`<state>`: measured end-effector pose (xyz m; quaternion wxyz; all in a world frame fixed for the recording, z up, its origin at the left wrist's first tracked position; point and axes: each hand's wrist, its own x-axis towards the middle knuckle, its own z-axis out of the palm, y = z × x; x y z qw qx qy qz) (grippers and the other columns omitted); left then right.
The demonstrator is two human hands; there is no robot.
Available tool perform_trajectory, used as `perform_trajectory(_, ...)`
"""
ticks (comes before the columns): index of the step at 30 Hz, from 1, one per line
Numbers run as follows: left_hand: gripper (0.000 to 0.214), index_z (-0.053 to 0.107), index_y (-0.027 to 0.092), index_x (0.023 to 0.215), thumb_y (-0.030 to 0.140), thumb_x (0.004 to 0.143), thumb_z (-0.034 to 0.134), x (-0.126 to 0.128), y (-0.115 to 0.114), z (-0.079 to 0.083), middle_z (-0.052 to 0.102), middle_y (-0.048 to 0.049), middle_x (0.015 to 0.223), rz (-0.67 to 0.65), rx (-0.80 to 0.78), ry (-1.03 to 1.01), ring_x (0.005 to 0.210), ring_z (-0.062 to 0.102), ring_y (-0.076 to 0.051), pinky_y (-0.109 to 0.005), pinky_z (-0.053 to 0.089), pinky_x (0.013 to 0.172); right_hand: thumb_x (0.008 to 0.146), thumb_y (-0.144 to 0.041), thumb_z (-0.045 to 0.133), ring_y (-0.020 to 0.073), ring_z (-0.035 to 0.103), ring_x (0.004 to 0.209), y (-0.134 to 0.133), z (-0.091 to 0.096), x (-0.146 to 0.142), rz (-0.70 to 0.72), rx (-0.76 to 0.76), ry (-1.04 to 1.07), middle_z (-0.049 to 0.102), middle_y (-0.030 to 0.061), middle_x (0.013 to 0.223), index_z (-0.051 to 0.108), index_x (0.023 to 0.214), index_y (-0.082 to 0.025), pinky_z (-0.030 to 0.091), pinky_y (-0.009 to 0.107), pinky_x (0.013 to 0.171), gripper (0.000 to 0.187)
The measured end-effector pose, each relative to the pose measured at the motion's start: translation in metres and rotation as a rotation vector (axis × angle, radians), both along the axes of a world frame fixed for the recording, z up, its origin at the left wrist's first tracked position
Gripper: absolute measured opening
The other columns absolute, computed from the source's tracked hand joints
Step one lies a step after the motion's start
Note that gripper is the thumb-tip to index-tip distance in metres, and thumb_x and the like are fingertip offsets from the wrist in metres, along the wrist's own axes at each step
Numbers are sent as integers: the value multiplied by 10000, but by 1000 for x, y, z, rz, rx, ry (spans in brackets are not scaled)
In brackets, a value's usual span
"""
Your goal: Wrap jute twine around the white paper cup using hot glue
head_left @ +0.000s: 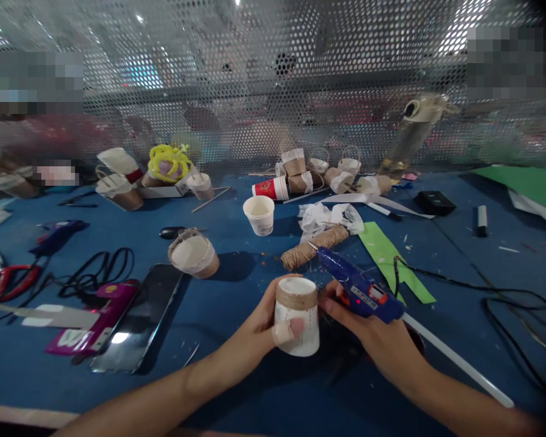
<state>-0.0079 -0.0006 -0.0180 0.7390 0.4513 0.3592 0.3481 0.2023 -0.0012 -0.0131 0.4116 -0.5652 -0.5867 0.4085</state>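
My left hand is closed around an upside-down white paper cup, its bandaged thumb across the near side. Brown twine circles the cup close to its upturned base. My right hand grips a blue hot glue gun beside the cup, with the fingertips close to the cup's right side. The gun's nozzle points up and left, away from the cup, and a long white glue stick sticks out of its back. Beyond the nozzle lies a roll of twine.
Ahead stand an open paper cup and a twine-wrapped cup. White lace and green paper lie near the twine. A phone, purple power strip and pliers are left. Black cable runs right; perforated metal panel behind.
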Motion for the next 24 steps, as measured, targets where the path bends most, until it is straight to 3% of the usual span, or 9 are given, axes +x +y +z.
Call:
perform_trajectory(4, 587, 453, 364, 1325, 366, 810, 734, 2, 1, 1, 577, 3, 1253, 17, 29, 77, 1183, 495, -222, -340, 371, 990, 776, -461, 689, 252, 692, 909, 0, -3, -1, 2, 75, -61, 729, 25, 884, 712, 817, -264, 518, 444, 971, 203)
perform_trajectory(9, 628, 428, 335, 1307, 373, 776, 761, 2, 1, -1, 566, -12, 1209, 92, 15, 54, 1054, 543, -201, -312, 429, 880, 837, -452, 600, 230, 720, 836, -1, -6, -1, -29, 191, -98, 746, 43, 876, 721, 805, -250, 583, 397, 880, 238)
perform_trajectory(11, 587, 444, 318, 1274, 364, 780, 757, 2, 0, -1, 572, -10, 1162, 95, 21, 43, 1021, 545, -194, -302, 429, 851, 839, -450, 586, 253, 721, 893, -1, -9, 3, -11, 241, -170, 758, 56, 937, 752, 854, -260, 569, 440, 908, 252)
perform_trajectory(14, 527, 448, 292, 1258, 366, 813, 719, 3, 0, 2, 584, -24, 1131, 61, 14, 40, 1000, 546, -201, -326, 425, 853, 779, -419, 663, 288, 714, 920, 2, -9, 6, 35, 240, -229, 763, 42, 942, 766, 862, -290, 537, 505, 941, 184)
perform_trajectory(20, 570, 467, 289, 1240, 307, 760, 774, 8, 5, 9, 575, -25, 1143, 38, 61, 94, 1049, 541, -223, -371, 409, 932, 785, -360, 678, 224, 720, 689, 1, 14, -9, -9, 94, 61, 737, 26, 739, 691, 744, -242, 625, 356, 710, 126)
perform_trajectory(24, 628, 460, 296, 1267, 272, 736, 794, 5, 6, 3, 592, -34, 1166, 106, 25, 31, 1068, 557, -240, -374, 435, 913, 776, -362, 704, 221, 721, 683, -1, 16, -11, -11, 40, 120, 740, 21, 742, 656, 758, -240, 621, 353, 703, 133)
